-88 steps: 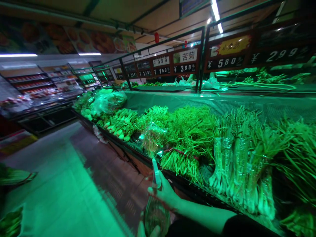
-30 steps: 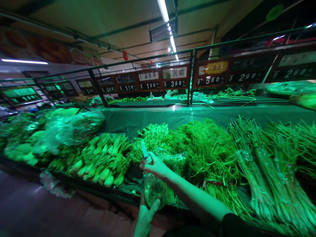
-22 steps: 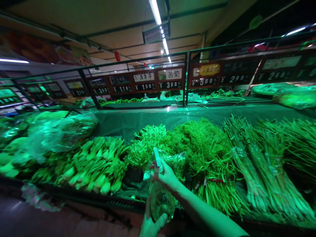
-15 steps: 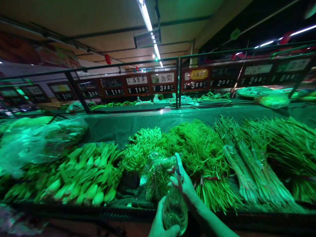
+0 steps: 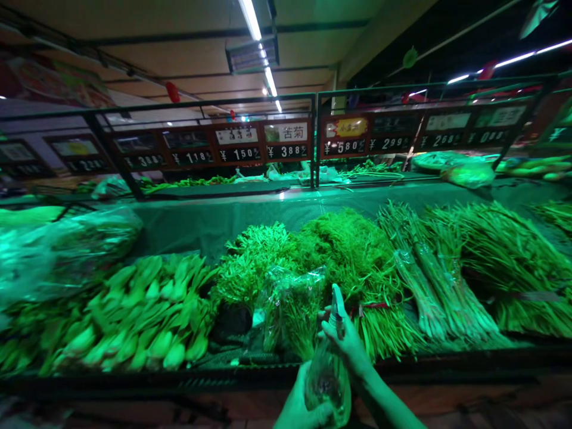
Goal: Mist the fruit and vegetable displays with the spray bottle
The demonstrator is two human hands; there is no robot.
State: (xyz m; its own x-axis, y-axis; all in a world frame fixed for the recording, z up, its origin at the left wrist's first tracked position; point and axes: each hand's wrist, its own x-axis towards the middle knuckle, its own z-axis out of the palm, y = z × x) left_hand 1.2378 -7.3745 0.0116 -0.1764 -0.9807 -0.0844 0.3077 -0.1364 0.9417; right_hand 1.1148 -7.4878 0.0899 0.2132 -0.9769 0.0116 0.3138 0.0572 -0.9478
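A clear spray bottle (image 5: 329,381) is held upright in both hands at the bottom centre of the head view. My left hand (image 5: 306,399) wraps round its lower body. Up at the neck, my right hand (image 5: 344,339) grips it with fingers at the trigger, below the pale spray head (image 5: 338,301). Just beyond the bottle lie bagged leafy greens (image 5: 295,310) in clear plastic. Behind these are a heap of feathery greens (image 5: 353,247) and a curly leafy bunch (image 5: 257,253).
Bok choy (image 5: 147,316) is stacked on the left, beside a large plastic bag (image 5: 71,250). Long thin stalks in bundles (image 5: 429,286) lie on the right. A rail with price signs (image 5: 286,143) runs behind the shelf, whose dark front edge (image 5: 156,379) is near me.
The view has shifted, so the shelf sits slightly further left and higher. The bottle and both hands have moved a little right and down in view, with the grip unchanged.
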